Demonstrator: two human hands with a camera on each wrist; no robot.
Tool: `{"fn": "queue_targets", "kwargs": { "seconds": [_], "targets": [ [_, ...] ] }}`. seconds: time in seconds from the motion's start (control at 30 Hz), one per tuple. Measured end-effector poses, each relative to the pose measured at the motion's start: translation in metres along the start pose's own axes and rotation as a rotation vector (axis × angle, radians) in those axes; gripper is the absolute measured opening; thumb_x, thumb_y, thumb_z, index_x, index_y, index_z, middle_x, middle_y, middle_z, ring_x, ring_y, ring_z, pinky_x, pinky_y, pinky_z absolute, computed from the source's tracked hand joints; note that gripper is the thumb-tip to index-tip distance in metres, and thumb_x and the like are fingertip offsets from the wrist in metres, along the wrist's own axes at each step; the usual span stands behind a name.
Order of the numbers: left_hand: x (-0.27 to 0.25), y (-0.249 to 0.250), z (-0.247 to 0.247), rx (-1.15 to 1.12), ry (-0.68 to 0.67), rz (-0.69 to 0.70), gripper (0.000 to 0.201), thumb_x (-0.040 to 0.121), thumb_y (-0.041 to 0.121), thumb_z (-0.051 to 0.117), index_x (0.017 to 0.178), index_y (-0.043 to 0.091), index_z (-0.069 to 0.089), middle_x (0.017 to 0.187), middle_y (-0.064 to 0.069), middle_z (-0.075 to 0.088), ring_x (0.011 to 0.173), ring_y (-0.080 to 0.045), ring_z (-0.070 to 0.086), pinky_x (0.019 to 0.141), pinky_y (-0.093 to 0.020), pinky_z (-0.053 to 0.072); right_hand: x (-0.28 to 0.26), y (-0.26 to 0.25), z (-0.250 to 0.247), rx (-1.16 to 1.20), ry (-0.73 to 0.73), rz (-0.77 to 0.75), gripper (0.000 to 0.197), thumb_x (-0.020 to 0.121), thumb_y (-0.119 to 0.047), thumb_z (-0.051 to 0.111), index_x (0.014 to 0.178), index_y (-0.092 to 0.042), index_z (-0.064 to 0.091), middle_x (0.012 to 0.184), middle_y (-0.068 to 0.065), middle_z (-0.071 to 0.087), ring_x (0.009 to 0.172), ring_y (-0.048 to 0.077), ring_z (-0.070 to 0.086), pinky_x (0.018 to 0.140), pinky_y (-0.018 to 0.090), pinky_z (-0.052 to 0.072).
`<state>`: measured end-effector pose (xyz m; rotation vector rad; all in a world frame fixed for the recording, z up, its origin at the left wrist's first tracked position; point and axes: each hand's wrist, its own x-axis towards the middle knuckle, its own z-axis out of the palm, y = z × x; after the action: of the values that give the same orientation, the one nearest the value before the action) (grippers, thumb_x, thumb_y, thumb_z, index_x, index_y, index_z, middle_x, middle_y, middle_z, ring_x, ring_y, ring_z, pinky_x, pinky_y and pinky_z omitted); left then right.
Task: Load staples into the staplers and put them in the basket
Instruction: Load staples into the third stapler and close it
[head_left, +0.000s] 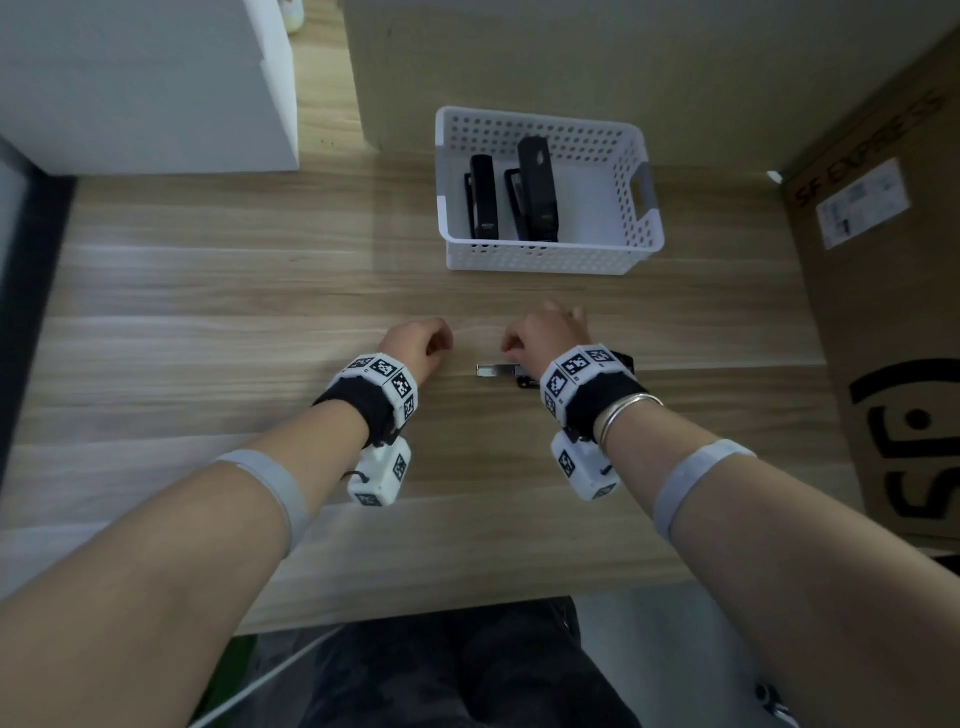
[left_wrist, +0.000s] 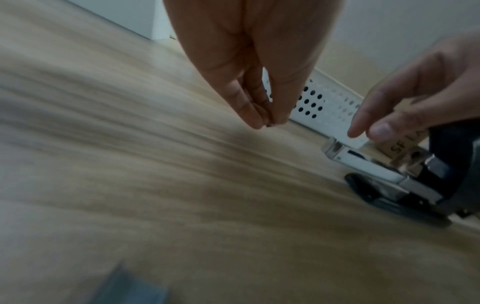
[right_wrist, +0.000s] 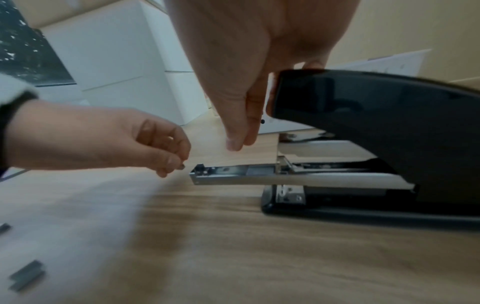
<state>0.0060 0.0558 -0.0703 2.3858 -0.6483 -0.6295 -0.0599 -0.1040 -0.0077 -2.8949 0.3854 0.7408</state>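
Observation:
A black stapler (right_wrist: 376, 115) stands on the wooden table with its metal staple tray (right_wrist: 228, 174) slid out toward the left; the tray (head_left: 496, 370) pokes out from under my right wrist. My right hand (right_wrist: 239, 142) curls over the front of the stapler's top, thumb and forefinger hanging above the tray. My left hand (right_wrist: 176, 164) hovers just left of the tray's end, pinching a small staple strip (right_wrist: 182, 166) at its fingertips. A white perforated basket (head_left: 545, 257) stands farther back, holding two black staplers (head_left: 537, 192).
Loose staple strips (right_wrist: 26, 275) lie on the table near the front left. A large cardboard box (head_left: 883, 260) walls off the right side. A white box (head_left: 156, 78) stands at the back left. The table's front edge (head_left: 415, 613) is near my body.

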Motion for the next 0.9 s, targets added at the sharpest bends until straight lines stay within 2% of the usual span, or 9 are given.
{"fn": "queue_targets", "kwargs": {
  "seconds": [0.13,0.23,0.33,0.37,0.47,0.6,0.67,0.8,0.9],
  "targets": [
    [0.003,0.009,-0.003,-0.261,0.017,-0.063,0.013,0.085,0.003,0.059,0.097,0.006,0.064,0.09,-0.007,0.065,0.082,-0.019,0.059,0.075,-0.021,0.046,0.002,-0.01,0.002,0.03,0.03,-0.051,0.023,0.093,-0.032,0.056,0.112,-0.031,0.068,0.116,-0.006,0.068,0.125,0.02,0.041,0.099,0.04,0.027],
    [0.004,0.018,-0.004,-0.524,-0.011,-0.094,0.016,0.085,-0.003,0.059,0.084,0.013,0.057,0.074,-0.002,0.06,0.067,-0.017,0.061,0.075,-0.024,0.052,0.005,-0.015,0.002,0.056,0.049,-0.049,0.027,0.095,-0.036,0.053,0.118,-0.033,0.065,0.12,-0.005,0.066,0.127,0.02,0.042,0.101,0.039,0.028],
    [0.005,0.023,-0.002,-0.654,-0.035,-0.095,0.032,0.085,-0.008,0.057,0.072,0.021,0.052,0.072,0.0,0.058,0.051,0.006,0.063,0.066,-0.013,0.055,0.008,-0.016,0.001,0.169,0.081,0.012,0.027,0.092,-0.039,0.058,0.117,-0.034,0.067,0.122,-0.007,0.066,0.126,0.019,0.048,0.104,0.039,0.028],
    [0.006,0.024,-0.001,-0.684,-0.036,-0.1,0.034,0.084,-0.009,0.057,0.071,0.021,0.051,0.072,0.0,0.058,0.05,0.007,0.063,0.063,-0.01,0.054,0.01,-0.015,0.001,0.213,0.101,0.031,0.026,0.089,-0.039,0.061,0.114,-0.034,0.069,0.12,-0.007,0.068,0.123,0.018,0.052,0.104,0.038,0.029],
    [0.004,0.027,0.002,-0.768,-0.045,-0.108,0.033,0.084,-0.011,0.056,0.071,0.019,0.05,0.073,-0.002,0.059,0.057,0.002,0.064,0.063,-0.009,0.055,0.012,-0.014,0.003,0.296,0.126,0.068,0.023,0.083,-0.038,0.068,0.105,-0.032,0.073,0.11,-0.009,0.072,0.116,0.015,0.057,0.104,0.037,0.032],
    [0.003,0.026,0.005,-0.784,-0.039,-0.122,0.032,0.083,-0.009,0.059,0.069,0.018,0.049,0.075,-0.003,0.061,0.076,-0.018,0.061,0.083,-0.028,0.053,0.011,-0.01,0.007,0.419,0.137,0.099,0.023,0.08,-0.037,0.073,0.101,-0.028,0.075,0.104,-0.009,0.074,0.109,0.014,0.063,0.103,0.038,0.041],
    [0.003,0.026,0.005,-0.791,-0.022,-0.133,0.032,0.082,-0.008,0.06,0.068,0.018,0.048,0.076,-0.002,0.06,0.077,-0.018,0.059,0.084,-0.029,0.052,0.01,-0.009,0.007,0.469,0.14,0.105,0.02,0.079,-0.037,0.073,0.097,-0.028,0.076,0.101,-0.009,0.075,0.104,0.013,0.065,0.102,0.038,0.043],
    [0.002,0.028,0.004,-0.846,-0.017,-0.121,0.033,0.084,-0.008,0.059,0.068,0.017,0.044,0.077,-0.001,0.061,0.067,-0.003,0.062,0.066,-0.01,0.055,0.01,-0.007,0.007,0.539,0.152,0.109,0.017,0.077,-0.037,0.075,0.093,-0.03,0.076,0.097,-0.011,0.075,0.105,0.013,0.064,0.101,0.04,0.043],
    [0.002,0.027,0.006,-0.845,-0.034,-0.126,0.031,0.083,-0.006,0.061,0.069,0.018,0.047,0.076,-0.003,0.062,0.065,-0.004,0.064,0.067,-0.012,0.054,0.01,-0.006,0.01,0.528,0.184,0.105,0.017,0.075,-0.04,0.076,0.09,-0.03,0.075,0.091,-0.013,0.075,0.104,0.014,0.062,0.098,0.041,0.046]
  ]
}}
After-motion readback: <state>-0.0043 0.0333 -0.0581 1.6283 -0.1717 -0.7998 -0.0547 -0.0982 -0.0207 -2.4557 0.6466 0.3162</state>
